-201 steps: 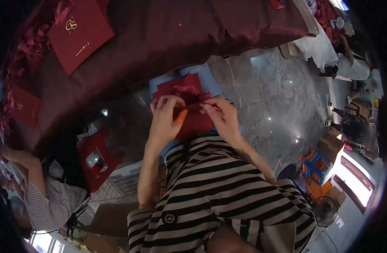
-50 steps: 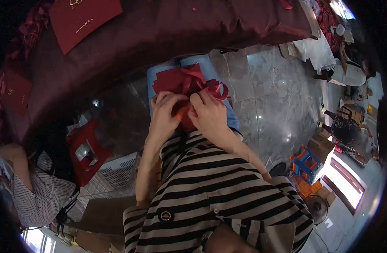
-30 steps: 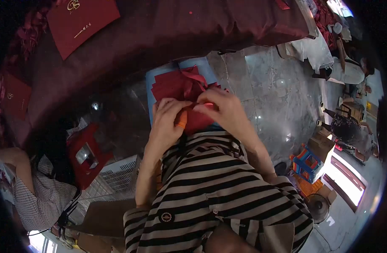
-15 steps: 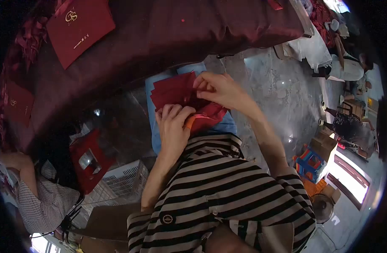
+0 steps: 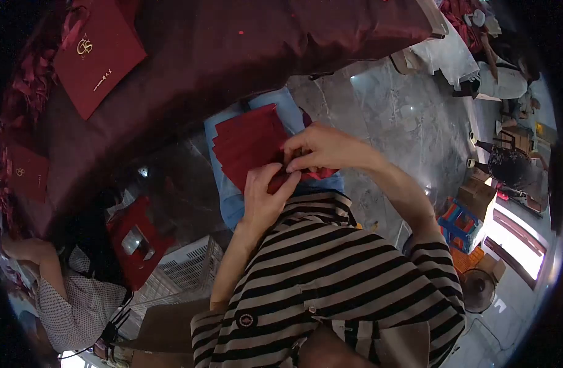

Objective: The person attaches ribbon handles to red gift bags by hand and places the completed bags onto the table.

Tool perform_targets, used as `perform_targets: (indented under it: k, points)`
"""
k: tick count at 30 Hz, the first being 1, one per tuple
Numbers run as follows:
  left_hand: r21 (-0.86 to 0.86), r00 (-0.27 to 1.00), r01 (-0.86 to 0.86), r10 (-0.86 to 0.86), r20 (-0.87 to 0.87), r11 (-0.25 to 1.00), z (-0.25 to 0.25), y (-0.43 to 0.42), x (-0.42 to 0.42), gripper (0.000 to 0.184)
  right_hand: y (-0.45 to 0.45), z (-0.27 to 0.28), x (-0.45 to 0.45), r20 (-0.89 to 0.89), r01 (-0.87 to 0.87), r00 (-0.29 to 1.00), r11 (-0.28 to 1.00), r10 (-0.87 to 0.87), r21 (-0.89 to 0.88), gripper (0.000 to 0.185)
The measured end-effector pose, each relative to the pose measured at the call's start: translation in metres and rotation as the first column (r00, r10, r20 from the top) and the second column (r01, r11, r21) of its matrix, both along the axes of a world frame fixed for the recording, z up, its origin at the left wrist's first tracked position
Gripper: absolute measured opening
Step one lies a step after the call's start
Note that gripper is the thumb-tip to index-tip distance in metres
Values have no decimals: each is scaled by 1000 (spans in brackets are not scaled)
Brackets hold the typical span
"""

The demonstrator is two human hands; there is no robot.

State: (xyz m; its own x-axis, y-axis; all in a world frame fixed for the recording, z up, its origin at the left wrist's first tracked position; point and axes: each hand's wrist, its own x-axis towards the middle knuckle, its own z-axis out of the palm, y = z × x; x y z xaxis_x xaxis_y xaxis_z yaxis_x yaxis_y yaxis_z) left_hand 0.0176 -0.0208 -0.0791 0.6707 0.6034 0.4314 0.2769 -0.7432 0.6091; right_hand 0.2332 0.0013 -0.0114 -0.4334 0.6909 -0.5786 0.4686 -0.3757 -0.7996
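A fanned stack of flat red paper bags [image 5: 247, 144] lies across the lap, over blue trouser legs. My left hand [image 5: 266, 195] rests at the near edge of the stack, its thumb and forefinger closed on the top bag. From the right, my right hand [image 5: 318, 149] comes in with its fingers pinched together. The fingertips of both hands meet over the bag's near right part. Whatever small piece lies between the right fingertips is hidden.
A dark red cloth-covered table [image 5: 208, 55] curves in front, bearing a red gift bag [image 5: 100, 58] with gold print. To the left are a white plastic crate [image 5: 186, 264] and another person's arm [image 5: 48, 264]. Blue-red crates [image 5: 459, 224] and a fan [image 5: 479, 288] stand at right.
My left hand has shifted right and its fingers have come together with the right hand's. The right hand has moved slightly down. The orange piece near the left hand no longer shows.
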Motion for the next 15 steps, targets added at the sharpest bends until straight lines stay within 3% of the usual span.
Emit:
perform_targets:
  k: [1, 3, 4, 5, 7, 8, 9, 10, 11, 13, 14, 15]
  points:
    - [0, 1000, 2, -2, 0, 1000, -3, -2, 1, 43, -3, -1, 2, 0, 2, 1000, 1000, -2, 0, 26]
    - [-228, 937, -231, 279, 210, 946, -5, -7, 5, 69, -9, -4, 5, 4, 0, 1000, 996, 0, 91, 24]
    - [-193, 962, -246, 264, 71, 950, 3, -4, -1, 89, -12, -2, 8, 6, 5, 1000, 996, -6, 92, 24]
    - [-192, 962, -243, 261, 74, 951, 4, -5, -3, 89, -15, 1, 13, 4, 69, 998, 996, -69, 58, 24]
    - [-673, 964, -189, 265, 11, 715, 8, -7, -4, 65, -21, 4, 17, 5, 133, 991, 991, -133, 24, 24]
    - [-672, 964, -189, 266, 13, 716, 10, -4, -3, 65, -27, 5, 15, -22, 122, 993, 975, -120, 188, 24]
    - [-657, 992, -124, 106, -66, 743, 16, 2, -3, 58, -30, 8, 11, -50, 115, 993, 931, -104, 346, 23]
    - [-648, 987, -53, -59, -149, 760, 18, 8, -4, 51, -31, 15, 9, 12, 54, 998, 925, -64, 376, 19]
    - [-647, 987, -49, -64, -150, 761, 14, 11, -4, 51, -29, 23, 14, 11, 60, 998, 924, -69, 377, 19]
    - [-475, 978, 155, -202, -50, 866, 1, 17, -9, 42, -29, 35, 27, 113, 315, 930, 916, -350, 248, 15]
    - [-472, 977, 159, -206, -49, 867, 1, 16, -15, 42, -27, 32, 43, 14, 515, 849, 835, -528, 195, 13]
    - [-637, 981, 89, -178, -76, 766, 2, 15, -22, 42, -24, 28, 57, 13, 516, 848, 832, -529, 202, 13]
